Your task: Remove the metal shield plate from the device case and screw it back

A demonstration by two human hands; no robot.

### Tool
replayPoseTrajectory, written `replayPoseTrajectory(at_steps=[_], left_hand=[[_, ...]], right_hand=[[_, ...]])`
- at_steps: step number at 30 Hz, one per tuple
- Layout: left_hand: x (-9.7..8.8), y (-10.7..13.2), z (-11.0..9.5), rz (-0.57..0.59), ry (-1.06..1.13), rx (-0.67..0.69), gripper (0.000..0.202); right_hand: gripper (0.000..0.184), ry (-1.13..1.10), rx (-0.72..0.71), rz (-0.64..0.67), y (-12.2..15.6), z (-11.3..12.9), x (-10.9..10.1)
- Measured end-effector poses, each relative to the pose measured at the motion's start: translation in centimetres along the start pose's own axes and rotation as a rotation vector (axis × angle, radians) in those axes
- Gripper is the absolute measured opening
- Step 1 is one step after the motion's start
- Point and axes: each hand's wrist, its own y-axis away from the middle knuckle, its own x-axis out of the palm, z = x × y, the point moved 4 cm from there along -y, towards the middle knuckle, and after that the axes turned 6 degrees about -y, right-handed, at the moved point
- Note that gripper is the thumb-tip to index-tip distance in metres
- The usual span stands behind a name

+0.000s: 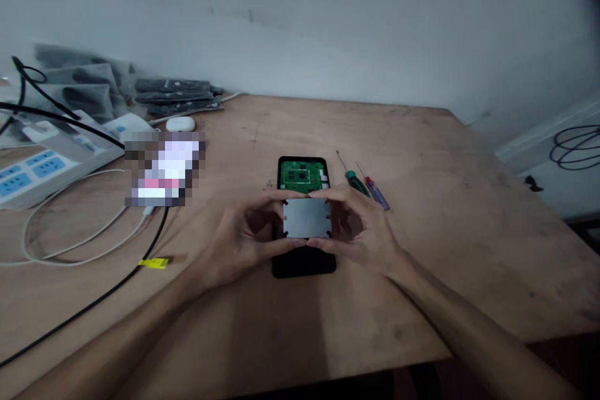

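Observation:
Between both hands is a flat grey metal plate [307, 219] with small notches along its left and right edges. My left hand [253, 231] pinches it at the left, thumb below and index finger above. On the other side my right hand [360, 225] grips it the same way. Beneath the plate lies a black device case [304, 265], long and round-cornered, on the table. A green circuit board [300, 176] shows in the far part of the case; the plate and fingers hide its middle.
Right of the case lie a green-handled screwdriver [357, 182] and a smaller purple-and-red one [377, 194]. At left are a blurred-out phone [166, 169], a white earbud case [180, 124], a power strip [47, 169], cables and bagged black items [175, 94]. The wooden table [469, 231] meets a wall.

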Motion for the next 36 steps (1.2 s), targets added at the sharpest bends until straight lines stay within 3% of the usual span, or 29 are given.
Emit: replayPoseTrajectory(at_steps=[8,14,19,24,28,32,36], left_hand=[[-0.4,-0.4,-0.6,-0.052,-0.029,0.083,0.049],[-0.3,-0.5,-0.6,-0.046,-0.018,0.085,0.051],[-0.3,-0.3,-0.5,0.005,-0.032,0.014,0.053],[-0.4,0.0,-0.7,-0.018,-0.342,0.015,0.05],[-0.3,0.1,-0.7,-0.014,-0.498,-0.01,0.057],[-0.4,0.0,-1.1,0.011,-0.467,0.007,0.054],[-1.1,-0.3,-1.0,-0.109,-0.413,-0.002,0.038]], right_hand=[[0.065,-0.041,0.149,0.038,0.5,-0.9,0.5],[0.061,0.039,0.117,0.029,0.3,0.0,0.4],[0.059,0.184,0.001,-0.053,0.3,1.0,0.1],[0.057,0.045,-0.03,-0.011,0.1,1.2,-0.1],[0.053,-0.037,0.044,0.013,0.0,0.6,0.3],[0.05,-0.187,0.14,-0.001,0.3,-0.3,1.1],[0.048,-0.271,0.179,0.006,0.5,-0.7,1.4]])
